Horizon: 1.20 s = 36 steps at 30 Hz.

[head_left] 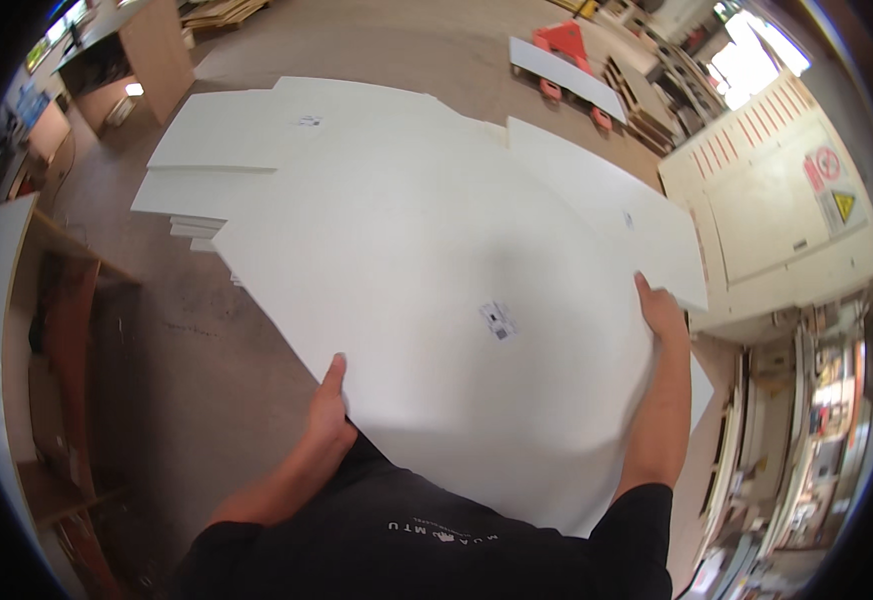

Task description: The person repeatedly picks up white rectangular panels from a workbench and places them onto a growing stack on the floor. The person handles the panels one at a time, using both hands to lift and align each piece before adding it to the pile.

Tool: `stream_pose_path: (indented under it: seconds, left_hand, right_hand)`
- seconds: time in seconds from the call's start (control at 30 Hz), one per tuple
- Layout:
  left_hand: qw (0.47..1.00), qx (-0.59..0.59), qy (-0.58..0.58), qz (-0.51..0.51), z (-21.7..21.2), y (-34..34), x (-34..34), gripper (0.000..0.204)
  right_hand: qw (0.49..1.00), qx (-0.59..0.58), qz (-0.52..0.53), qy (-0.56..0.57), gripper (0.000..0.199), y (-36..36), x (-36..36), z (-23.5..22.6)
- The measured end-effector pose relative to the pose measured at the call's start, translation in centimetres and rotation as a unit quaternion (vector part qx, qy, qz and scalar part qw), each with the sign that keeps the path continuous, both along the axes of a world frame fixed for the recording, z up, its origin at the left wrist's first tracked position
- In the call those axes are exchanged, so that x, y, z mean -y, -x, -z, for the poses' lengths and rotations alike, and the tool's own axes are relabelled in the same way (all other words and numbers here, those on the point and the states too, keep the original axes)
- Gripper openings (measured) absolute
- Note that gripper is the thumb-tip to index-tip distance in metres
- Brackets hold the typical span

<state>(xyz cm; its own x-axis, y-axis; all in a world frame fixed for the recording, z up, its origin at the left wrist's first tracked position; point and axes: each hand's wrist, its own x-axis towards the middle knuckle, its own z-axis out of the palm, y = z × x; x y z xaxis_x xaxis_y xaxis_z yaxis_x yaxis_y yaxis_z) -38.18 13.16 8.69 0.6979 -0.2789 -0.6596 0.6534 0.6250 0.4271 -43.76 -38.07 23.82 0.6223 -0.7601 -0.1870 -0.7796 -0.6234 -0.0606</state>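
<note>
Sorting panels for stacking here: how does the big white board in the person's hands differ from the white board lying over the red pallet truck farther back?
The held white board is gripped at its edges by the left hand and right hand; the far white board lies untouched across the red pallet truck. The held one looks wide, the far one a narrow strip. The held one bears a small label; none shows on the far one. Both are flat and white.

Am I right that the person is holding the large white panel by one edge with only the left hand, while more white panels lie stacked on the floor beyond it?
Not quite: the head view shows both hands on the large white panel, the left hand at its left edge and the right hand at its right edge. The rest holds: more white panels lie stacked on the floor beyond it.
</note>
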Motion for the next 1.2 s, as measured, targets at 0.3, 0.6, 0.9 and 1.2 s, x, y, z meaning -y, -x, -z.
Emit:
stream_pose_path:
  seconds: [0.3, 0.6, 0.9, 1.2]
  left_hand:
    - [0.999, -0.017, 0.001, 0.03, -1.6, -0.4, 22.7, 0.047]
    - [0.998, -0.019, 0.028, -0.053, -1.2, 6.9, 45.5, 0.043]
    - [0.997, -0.04, 0.026, -0.054, -1.8, 8.2, 57.6, 0.047]
    - [0.991, -0.102, -0.083, -0.018, -2.0, 5.2, 65.5, 0.046]
  right_hand:
    - [0.999, -0.036, 0.025, -0.006, 0.092, 0.6, 24.2, 2.9]
    - [0.996, -0.064, -0.066, -0.002, 0.088, -4.1, 47.7, 4.4]
    - [0.987, -0.034, -0.154, 0.008, 0.091, -12.2, 59.3, 3.7]
    - [0.956, -0.025, -0.293, -0.012, 0.077, -24.2, 66.8, 9.8]
